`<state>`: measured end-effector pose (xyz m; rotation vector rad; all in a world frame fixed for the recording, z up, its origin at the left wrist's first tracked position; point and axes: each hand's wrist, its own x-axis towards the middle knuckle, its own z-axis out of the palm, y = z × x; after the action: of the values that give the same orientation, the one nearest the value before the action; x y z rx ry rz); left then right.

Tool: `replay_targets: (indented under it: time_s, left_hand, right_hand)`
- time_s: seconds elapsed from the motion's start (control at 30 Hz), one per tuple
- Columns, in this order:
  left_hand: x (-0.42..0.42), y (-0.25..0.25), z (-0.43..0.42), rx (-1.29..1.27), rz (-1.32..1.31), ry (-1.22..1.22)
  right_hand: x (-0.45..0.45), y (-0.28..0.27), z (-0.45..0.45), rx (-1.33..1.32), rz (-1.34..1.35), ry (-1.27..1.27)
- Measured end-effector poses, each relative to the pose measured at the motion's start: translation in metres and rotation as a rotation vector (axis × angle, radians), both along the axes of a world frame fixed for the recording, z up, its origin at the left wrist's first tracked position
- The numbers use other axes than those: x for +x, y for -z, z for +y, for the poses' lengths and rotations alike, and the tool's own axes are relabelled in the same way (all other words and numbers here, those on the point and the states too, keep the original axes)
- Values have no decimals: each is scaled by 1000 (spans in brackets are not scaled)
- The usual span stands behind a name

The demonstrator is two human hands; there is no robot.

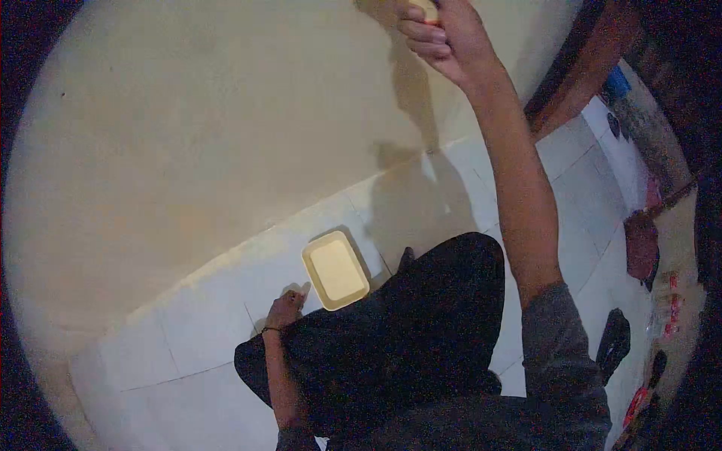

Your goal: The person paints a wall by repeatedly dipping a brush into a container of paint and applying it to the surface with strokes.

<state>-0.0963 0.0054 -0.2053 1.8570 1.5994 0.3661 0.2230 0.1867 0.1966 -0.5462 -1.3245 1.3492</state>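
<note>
My right hand [447,41] is raised in front of the wall at the top of the view. Its fingers are wrapped round a pale yellow object [426,9], partly cut off by the frame's edge, so its kind is unclear. Low on the left, my left hand [286,308] rests by my knee, just beside a pale yellow rectangular tray [337,269]. One finger sticks out toward the tray with a small gap between them; the hand looks open and I see nothing held. The shallow tray lies on the floor, and no contents can be made out.
A beige wall [226,128] rises ahead and meets the white tiled floor [203,331] along a slanting edge. My bent legs [391,331] in dark trousers are close behind the tray. At right are a brown wooden post [594,75], a dark sandal [614,338] and reddish items.
</note>
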Motion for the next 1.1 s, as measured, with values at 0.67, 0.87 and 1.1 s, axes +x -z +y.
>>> replay_targets:
  time_s: [0.67, 0.87, 1.1]
  left_hand:
    - [8, -16, 10, -190, 13, -97]
    - [-8, 19, 5, 30, 159, 66]
    - [-27, 129, 26, -372, 70, -181]
  right_hand:
    - [45, 294, -2, -830, -138, -216]
    - [50, 330, -2, -1099, 15, -342]
    - [45, 326, 5, -1286, -170, -262]
